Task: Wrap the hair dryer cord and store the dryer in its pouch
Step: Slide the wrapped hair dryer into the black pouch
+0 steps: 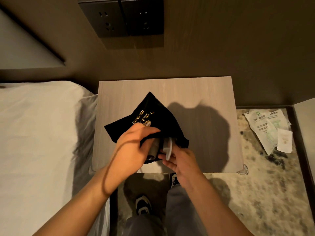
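A black cloth pouch [153,111] with gold lettering lies on the small wooden bedside table [204,92], its mouth toward me. My left hand [131,147] grips the near edge of the pouch and holds its mouth apart. A grey hair dryer [166,147] sticks partly out of that mouth, most of it hidden inside the fabric. My right hand [180,162] holds the exposed grey end of the dryer at the table's front edge. The cord is not visible.
A bed with white sheets [39,133] flanks the table on the left. Wall sockets [122,17] sit above the table. White plastic packets [271,130] lie on the patterned floor to the right. My shoes [143,205] and legs stand below the table's front edge.
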